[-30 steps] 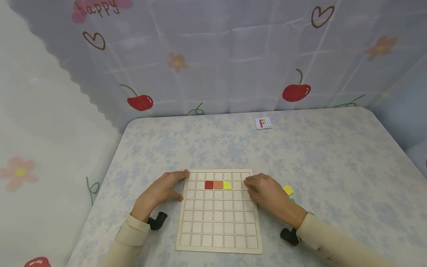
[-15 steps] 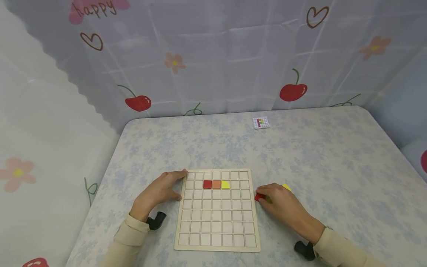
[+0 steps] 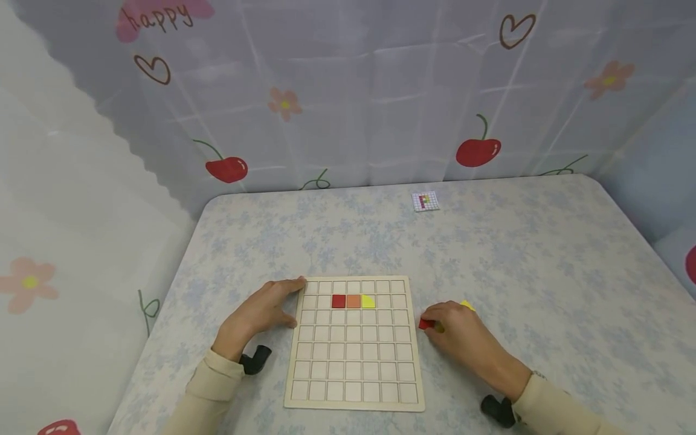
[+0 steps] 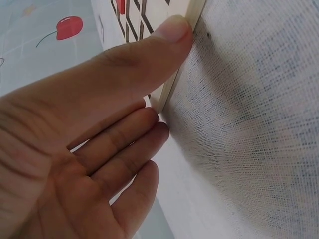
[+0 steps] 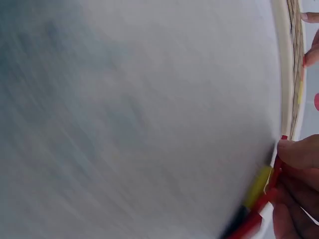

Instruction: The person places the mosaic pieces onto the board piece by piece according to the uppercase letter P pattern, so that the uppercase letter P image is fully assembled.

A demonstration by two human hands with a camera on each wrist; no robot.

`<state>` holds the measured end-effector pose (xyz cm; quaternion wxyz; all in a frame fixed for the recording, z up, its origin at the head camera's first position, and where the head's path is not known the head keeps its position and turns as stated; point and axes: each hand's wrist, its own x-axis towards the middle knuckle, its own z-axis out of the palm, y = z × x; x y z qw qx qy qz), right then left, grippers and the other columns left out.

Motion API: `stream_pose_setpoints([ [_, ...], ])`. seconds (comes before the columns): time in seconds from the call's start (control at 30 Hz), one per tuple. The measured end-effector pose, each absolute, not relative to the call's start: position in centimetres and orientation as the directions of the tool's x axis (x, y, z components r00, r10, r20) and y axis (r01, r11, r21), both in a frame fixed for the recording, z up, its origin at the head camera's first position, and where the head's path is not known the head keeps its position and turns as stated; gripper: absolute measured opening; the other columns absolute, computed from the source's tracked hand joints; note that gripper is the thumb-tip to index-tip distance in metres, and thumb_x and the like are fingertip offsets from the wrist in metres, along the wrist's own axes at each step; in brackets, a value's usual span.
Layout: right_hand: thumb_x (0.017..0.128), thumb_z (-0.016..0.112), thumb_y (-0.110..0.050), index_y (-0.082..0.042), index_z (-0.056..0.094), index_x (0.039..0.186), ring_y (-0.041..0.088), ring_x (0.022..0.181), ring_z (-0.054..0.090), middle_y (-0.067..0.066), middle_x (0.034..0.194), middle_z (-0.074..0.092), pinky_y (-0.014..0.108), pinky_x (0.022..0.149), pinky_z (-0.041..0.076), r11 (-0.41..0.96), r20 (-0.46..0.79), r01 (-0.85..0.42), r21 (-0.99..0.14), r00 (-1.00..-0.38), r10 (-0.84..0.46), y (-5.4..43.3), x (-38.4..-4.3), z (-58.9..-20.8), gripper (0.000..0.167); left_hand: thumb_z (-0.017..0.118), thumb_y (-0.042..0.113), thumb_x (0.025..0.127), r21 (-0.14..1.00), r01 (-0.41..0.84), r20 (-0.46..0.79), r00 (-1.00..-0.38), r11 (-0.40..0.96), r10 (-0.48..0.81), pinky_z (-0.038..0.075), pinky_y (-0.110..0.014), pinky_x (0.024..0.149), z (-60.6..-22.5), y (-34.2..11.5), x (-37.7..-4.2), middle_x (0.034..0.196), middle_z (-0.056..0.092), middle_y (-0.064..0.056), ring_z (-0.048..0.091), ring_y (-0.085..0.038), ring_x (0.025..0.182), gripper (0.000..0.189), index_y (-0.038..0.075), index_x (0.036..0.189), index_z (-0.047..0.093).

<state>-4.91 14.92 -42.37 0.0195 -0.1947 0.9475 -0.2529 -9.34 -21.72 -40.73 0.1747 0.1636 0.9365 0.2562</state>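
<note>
One left hand (image 3: 260, 311): fingers spread, thumb and a fingertip against the left edge of a pale wooden gridded board (image 3: 353, 362).
Right hand (image 3: 464, 337): pinching a red square tile (image 3: 425, 324), just beside the board's right edge.
Far edge: blue-and-white floral bench (image 3: 348, 232) stretches between board and small white printed card (image 3: 425, 202).
Right side: broad bench room beyond a half-hidden yellow tile (image 3: 467, 306).

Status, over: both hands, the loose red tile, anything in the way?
Left hand touching left edge of board. Right hand pinching loose red tile, right of board. Nothing visible between them.
</note>
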Motion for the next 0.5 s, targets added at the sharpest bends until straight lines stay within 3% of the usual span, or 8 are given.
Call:
stream_pose_setpoints([
  [0.2,0.079,0.079,0.000,-0.004,0.078,0.095,0.025,0.096,0.068,0.006,0.099,0.074,0.041,0.080,0.059,0.782,0.081,-0.374,-0.498,-0.919,-0.387,14.8,-5.4,-41.3,0.016,0.085,0.001,0.072,0.532,0.218,-0.247,-0.884,0.818,0.396,0.045,-0.046,0.106,-40.7,-21.7,-9.4,0.149,0.043,-0.019,0.043,-0.035,0.135,0.085,-0.004,0.146,0.043],
  [0.5,0.081,0.077,-0.003,-0.001,0.078,0.096,0.023,0.098,0.067,0.005,0.099,0.074,0.038,0.081,0.058,0.728,0.094,-0.448,-0.518,-0.876,-0.472,11.4,-6.0,-41.5,0.014,0.085,0.001,0.072,0.541,0.205,-0.254,-0.885,0.816,0.390,0.045,-0.046,0.105,-40.6,-21.6,-9.4,0.149,0.043,-0.020,0.044,-0.035,0.135,0.085,-0.004,0.146,0.043],
])
